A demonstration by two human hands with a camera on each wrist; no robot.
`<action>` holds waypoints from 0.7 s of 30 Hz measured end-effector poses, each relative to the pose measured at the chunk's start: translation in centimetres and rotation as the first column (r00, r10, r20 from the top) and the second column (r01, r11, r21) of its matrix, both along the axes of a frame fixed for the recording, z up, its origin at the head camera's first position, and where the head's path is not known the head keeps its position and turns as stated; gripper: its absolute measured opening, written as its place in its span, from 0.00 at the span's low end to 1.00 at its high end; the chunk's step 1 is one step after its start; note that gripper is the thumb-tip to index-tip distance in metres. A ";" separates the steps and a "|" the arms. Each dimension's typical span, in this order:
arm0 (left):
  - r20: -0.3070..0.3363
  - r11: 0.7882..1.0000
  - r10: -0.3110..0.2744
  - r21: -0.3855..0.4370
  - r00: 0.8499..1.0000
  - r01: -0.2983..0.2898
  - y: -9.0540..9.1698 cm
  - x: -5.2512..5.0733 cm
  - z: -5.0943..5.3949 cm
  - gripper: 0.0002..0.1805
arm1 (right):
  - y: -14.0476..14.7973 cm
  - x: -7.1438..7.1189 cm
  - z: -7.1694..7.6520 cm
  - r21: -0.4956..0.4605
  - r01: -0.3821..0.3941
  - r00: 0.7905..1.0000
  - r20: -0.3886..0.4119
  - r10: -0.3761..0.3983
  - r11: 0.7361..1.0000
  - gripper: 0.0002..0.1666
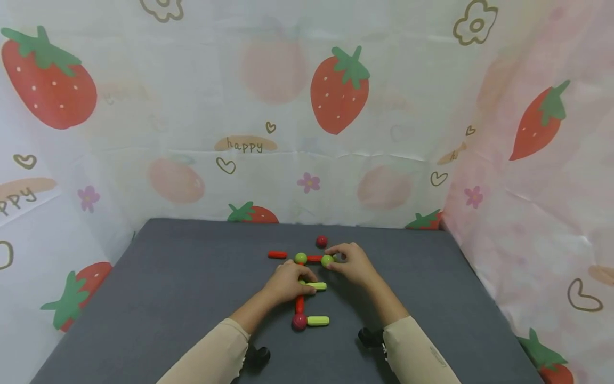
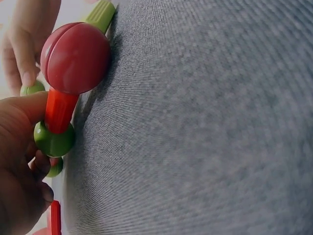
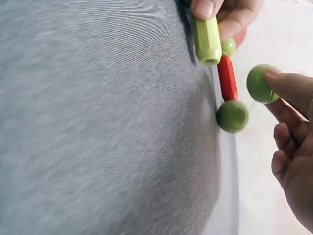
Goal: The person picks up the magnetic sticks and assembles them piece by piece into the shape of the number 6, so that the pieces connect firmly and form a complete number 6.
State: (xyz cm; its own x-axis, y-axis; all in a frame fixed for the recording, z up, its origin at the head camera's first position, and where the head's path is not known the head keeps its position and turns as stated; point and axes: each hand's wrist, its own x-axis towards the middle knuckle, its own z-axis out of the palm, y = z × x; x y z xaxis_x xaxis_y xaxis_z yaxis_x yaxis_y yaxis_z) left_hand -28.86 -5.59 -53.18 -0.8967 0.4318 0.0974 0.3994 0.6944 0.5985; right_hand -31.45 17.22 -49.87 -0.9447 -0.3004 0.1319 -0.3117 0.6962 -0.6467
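Note:
In the head view my left hand (image 1: 289, 281) bends over the middle of a joined figure of balls and sticks. Its thumb and fingers pinch a yellow-green stick (image 3: 208, 41) beside a green ball (image 2: 54, 140). A red stick (image 1: 299, 305) runs from there to a dark red ball (image 1: 299, 321), which bears another yellow-green stick (image 1: 318, 321). At the figure's far end, a red stick (image 3: 227, 78) joins a green ball (image 1: 300, 258) to another green ball (image 3: 232, 116). My right hand (image 1: 354, 262) holds a separate green ball (image 3: 259, 83) between thumb and fingers, close by.
A loose red stick (image 1: 277, 255) lies left of the far end of the figure. Behind it sits another dark red ball (image 1: 322, 241). Everything rests on a dark grey table (image 1: 192, 288), with a strawberry-print cloth (image 1: 297, 186) hanging behind and at both sides.

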 end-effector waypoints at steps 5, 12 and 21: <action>0.005 1.000 -0.011 0.010 1.000 0.011 -0.1 -0.1 -0.1 0.10 | 0.8 1.1 -0.2 -0.009 0.012 1.000 0.011 -0.012 1.000 0.18; 0.025 1.000 -0.008 0.029 1.000 0.007 -0.2 -0.1 0.0 0.09 | 1.7 2.3 -1.0 -0.031 0.019 0.998 0.063 -0.017 0.999 0.18; 0.037 0.999 -0.002 0.043 0.999 0.000 -0.2 0.0 -0.1 0.09 | 1.9 3.4 -2.1 -0.068 0.010 0.993 0.118 -0.002 0.998 0.18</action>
State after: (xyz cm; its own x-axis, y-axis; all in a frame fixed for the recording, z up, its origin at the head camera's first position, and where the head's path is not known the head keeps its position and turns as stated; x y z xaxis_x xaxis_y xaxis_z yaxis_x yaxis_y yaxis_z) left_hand -28.87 -5.75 -53.24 -0.8997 0.4286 0.0823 0.3767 0.6674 0.6424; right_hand -28.04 19.12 -51.95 -0.9566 -0.2886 0.0396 -0.2264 0.6509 -0.7246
